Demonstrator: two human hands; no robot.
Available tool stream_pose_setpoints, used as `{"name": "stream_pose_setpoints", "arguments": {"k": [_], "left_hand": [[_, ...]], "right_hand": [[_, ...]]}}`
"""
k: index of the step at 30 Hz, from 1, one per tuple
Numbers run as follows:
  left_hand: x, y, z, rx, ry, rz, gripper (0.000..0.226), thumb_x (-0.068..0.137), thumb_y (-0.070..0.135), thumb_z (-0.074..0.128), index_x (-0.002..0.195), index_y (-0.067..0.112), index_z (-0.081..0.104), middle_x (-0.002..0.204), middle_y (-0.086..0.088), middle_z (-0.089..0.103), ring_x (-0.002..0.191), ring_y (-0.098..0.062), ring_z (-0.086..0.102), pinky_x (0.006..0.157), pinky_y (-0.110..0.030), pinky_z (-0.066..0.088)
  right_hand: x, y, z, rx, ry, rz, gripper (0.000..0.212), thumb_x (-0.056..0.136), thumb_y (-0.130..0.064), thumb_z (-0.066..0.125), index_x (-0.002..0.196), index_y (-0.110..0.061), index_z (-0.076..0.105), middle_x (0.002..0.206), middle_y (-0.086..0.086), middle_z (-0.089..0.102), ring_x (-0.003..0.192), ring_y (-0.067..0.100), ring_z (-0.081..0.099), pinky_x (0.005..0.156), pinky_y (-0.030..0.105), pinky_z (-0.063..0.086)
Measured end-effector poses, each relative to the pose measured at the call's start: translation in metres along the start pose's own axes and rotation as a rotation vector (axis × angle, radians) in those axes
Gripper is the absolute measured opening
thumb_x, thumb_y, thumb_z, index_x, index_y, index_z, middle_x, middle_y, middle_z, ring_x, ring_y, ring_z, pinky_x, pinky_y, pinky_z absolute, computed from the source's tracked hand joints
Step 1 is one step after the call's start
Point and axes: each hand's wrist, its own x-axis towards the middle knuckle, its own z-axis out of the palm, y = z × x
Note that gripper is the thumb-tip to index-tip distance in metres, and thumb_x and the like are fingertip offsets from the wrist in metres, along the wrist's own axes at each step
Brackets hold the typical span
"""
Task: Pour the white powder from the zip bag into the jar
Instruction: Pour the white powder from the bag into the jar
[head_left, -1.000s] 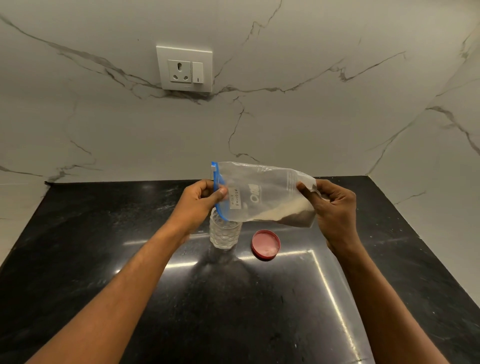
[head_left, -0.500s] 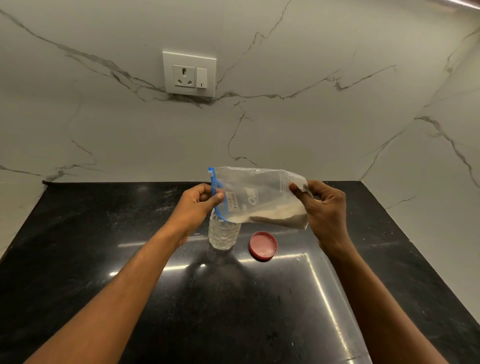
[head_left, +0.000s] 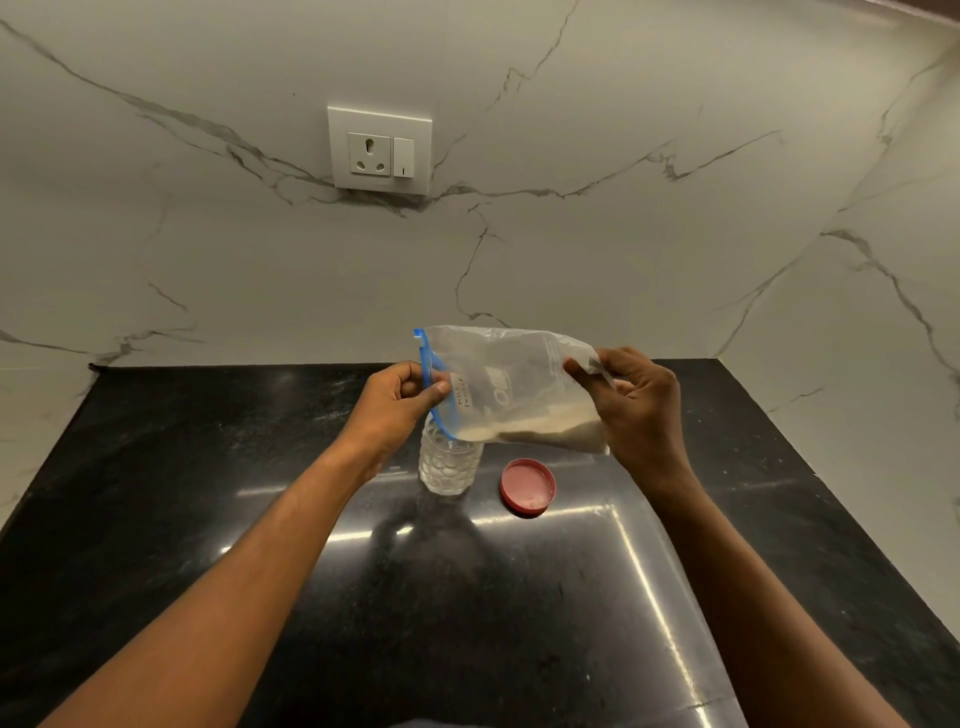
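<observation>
Left hand (head_left: 400, 397), right hand (head_left: 636, 400) pinching, raised.

Clear zip bag (head_left: 511, 382) with blue zipper strip, held sideways in the air directly above the jar (head_left: 448, 465), zipper end to the left, its lower corner at the jar mouth. White powder (head_left: 540, 423) lies along the bag's lower edge, reaching toward the zipper corner. Small handwritten label near the zipper. Jar: clear, dimpled plastic, upright, open, looks empty. Red lid (head_left: 528, 487) lies just right of the jar, inner side up, not touching it.
</observation>
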Motion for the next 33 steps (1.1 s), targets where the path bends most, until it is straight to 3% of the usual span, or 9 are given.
{"name": "stream_pose_setpoints", "arguments": {"k": [7, 14, 20, 24, 27, 31, 33], "left_hand": [[0.001, -0.001, -0.001, -0.023, 0.005, -0.014, 0.012, 0.096, 0.012, 0.071, 0.105, 0.018, 0.073, 0.1, 0.008, 0.081, 0.098, -0.002, 0.076, 0.072, -0.012, 0.058], [0.002, -0.006, -0.003, -0.003, -0.025, -0.006, 0.016, 0.096, 0.014, 0.072, 0.111, 0.017, 0.074, 0.106, 0.006, 0.082, 0.102, -0.007, 0.077, 0.08, -0.018, 0.061], [0.003, -0.009, 0.0, -0.007, -0.034, -0.019, 0.019, 0.095, 0.014, 0.074, 0.112, 0.02, 0.074, 0.107, 0.007, 0.081, 0.103, -0.007, 0.077, 0.081, -0.02, 0.062], [0.001, -0.01, 0.0, 0.005, -0.037, -0.028, 0.018, 0.095, 0.014, 0.072, 0.11, 0.023, 0.072, 0.11, 0.005, 0.08, 0.105, -0.009, 0.076, 0.082, -0.021, 0.062], [0.0, -0.009, 0.0, 0.008, -0.025, -0.032, 0.016, 0.096, 0.014, 0.072, 0.11, 0.022, 0.072, 0.112, 0.002, 0.079, 0.105, -0.01, 0.076, 0.086, -0.025, 0.063], [0.0, -0.008, -0.001, -0.005, -0.022, -0.031, 0.016, 0.095, 0.014, 0.072, 0.109, 0.021, 0.072, 0.109, 0.004, 0.08, 0.104, -0.009, 0.076, 0.084, -0.023, 0.063], [0.0, -0.008, 0.0, 0.001, -0.018, -0.033, 0.016, 0.095, 0.014, 0.072, 0.11, 0.021, 0.072, 0.11, 0.004, 0.08, 0.105, -0.009, 0.076, 0.084, -0.022, 0.062]], "right_hand": [[0.01, -0.009, -0.001, -0.1, -0.041, -0.096, 0.006, 0.092, -0.024, 0.077, 0.089, -0.023, 0.072, 0.079, -0.013, 0.062, 0.073, 0.011, 0.062, 0.072, 0.048, 0.06], [0.013, -0.01, 0.003, -0.074, -0.048, -0.054, 0.012, 0.097, -0.02, 0.073, 0.086, -0.014, 0.073, 0.082, -0.001, 0.063, 0.078, 0.032, 0.067, 0.07, 0.057, 0.059], [0.012, -0.009, 0.002, -0.072, -0.033, -0.01, 0.014, 0.095, -0.021, 0.076, 0.084, -0.012, 0.074, 0.078, 0.0, 0.071, 0.074, 0.024, 0.072, 0.065, 0.038, 0.061], [0.013, -0.012, 0.001, -0.112, -0.015, -0.039, 0.023, 0.085, -0.031, 0.085, 0.078, -0.013, 0.073, 0.068, -0.006, 0.066, 0.059, 0.005, 0.058, 0.056, 0.018, 0.046], [0.014, -0.013, -0.001, -0.1, -0.032, -0.035, 0.02, 0.088, -0.027, 0.082, 0.076, -0.018, 0.068, 0.069, -0.011, 0.06, 0.061, 0.001, 0.055, 0.058, 0.012, 0.044], [0.013, -0.012, 0.0, -0.128, -0.065, -0.058, 0.022, 0.095, -0.021, 0.075, 0.077, -0.024, 0.063, 0.076, -0.01, 0.06, 0.071, 0.014, 0.06, 0.064, 0.016, 0.051], [0.012, -0.011, 0.002, -0.155, -0.066, -0.057, 0.022, 0.097, -0.021, 0.073, 0.077, -0.019, 0.062, 0.078, -0.005, 0.059, 0.073, 0.022, 0.062, 0.065, 0.025, 0.055]]}}
